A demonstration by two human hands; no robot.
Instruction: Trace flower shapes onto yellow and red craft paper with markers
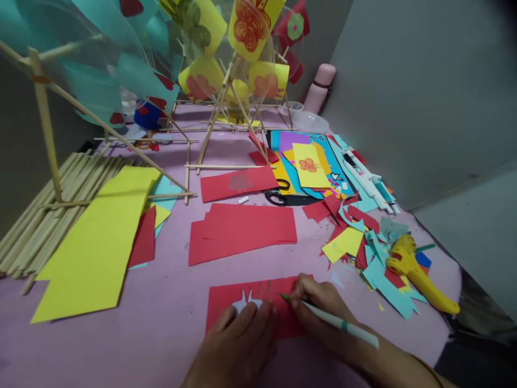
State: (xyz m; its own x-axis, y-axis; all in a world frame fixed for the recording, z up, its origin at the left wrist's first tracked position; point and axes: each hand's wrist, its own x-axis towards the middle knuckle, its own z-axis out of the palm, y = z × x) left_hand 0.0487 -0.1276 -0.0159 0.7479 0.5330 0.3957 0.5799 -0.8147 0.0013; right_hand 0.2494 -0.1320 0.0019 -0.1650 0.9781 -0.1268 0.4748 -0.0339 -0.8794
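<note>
My left hand [242,339] lies with its fingers flat on a pale paper cutout [243,305]. The cutout has two antenna-like points and rests on a red sheet of paper [218,302] at the near edge of the table. Most of its lower part is hidden under the fingers. My right hand [323,307] is closed around a white marker pen [347,326] with a green band. Its green tip touches or hovers close above the red sheet, beside some faint drawn lines [270,287] right of the cutout.
Stacked red sheets [250,229], scissors [278,198] and yellow sheets [100,226] lie beyond. Left are wooden sticks [36,231]; right are paper scraps [375,264], a yellow glue gun [420,275] and markers [371,180]. Stick frames [228,81] stand behind, near a pink bottle [320,89].
</note>
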